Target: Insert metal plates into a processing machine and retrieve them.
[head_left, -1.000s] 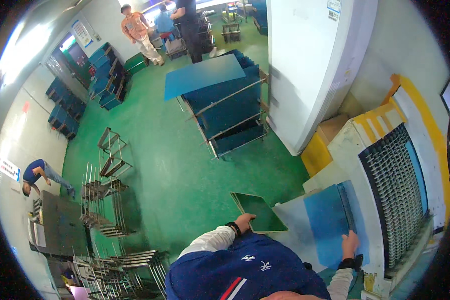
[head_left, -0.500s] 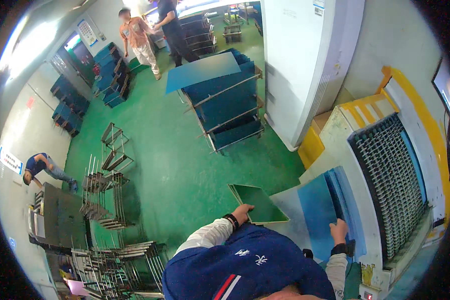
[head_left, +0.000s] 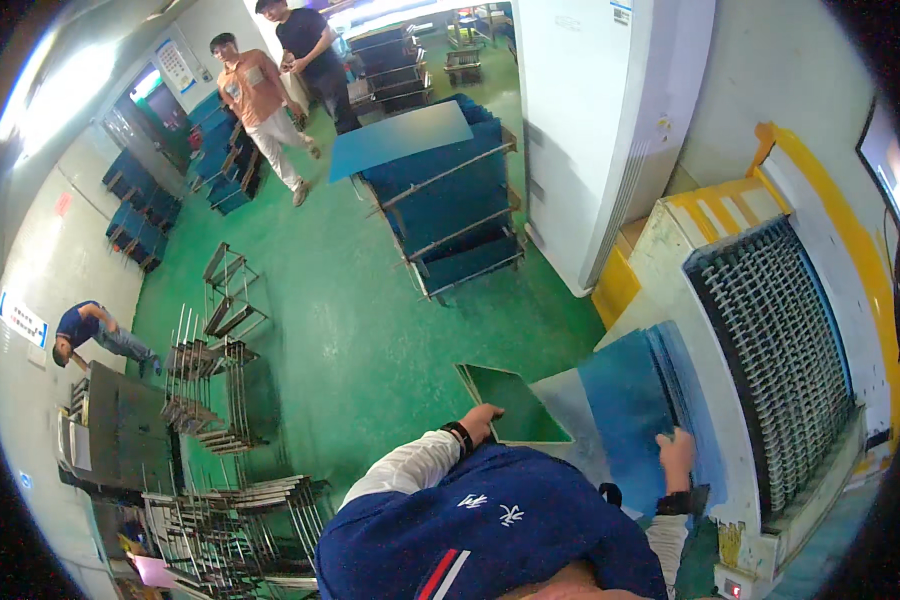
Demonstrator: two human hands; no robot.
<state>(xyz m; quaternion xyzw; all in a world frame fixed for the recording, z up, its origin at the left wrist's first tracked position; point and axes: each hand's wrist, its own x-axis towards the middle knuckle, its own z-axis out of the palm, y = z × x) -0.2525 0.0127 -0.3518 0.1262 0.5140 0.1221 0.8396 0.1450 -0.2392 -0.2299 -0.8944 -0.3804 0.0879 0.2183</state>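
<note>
Green panel (head_left: 532,408) left, blue sheets (head_left: 620,395) right.
Your left hand (head_left: 483,423) clasps the panel's left edge; your right hand (head_left: 676,460), half-curled, is at the sheets' right side; its grip cannot be told.

One left hand (head_left: 483,424), one right hand (head_left: 676,460), two dark wristbands (head_left: 458,436), one roller conveyor (head_left: 770,360), one tall white cabinet (head_left: 575,130), at least three other people (head_left: 255,90); the blue sheets (head_left: 620,395) and green boards (head_left: 525,410) overlap too closely to count.

Panel (head_left: 532,410), 5 o'clock: smooth, slightly glossy. Sheets (head_left: 620,405), 4 o'clock: smooth, plastic-looking, satin. Roller bed (head_left: 778,365), 3 o'clock: rough, ridged. Racks (head_left: 192,412), 8 o'clock: metal. Shirt (head_left: 480,525), 6 o'clock: matt cloth. Floor (head_left: 340,320): smooth, glossy.
</note>
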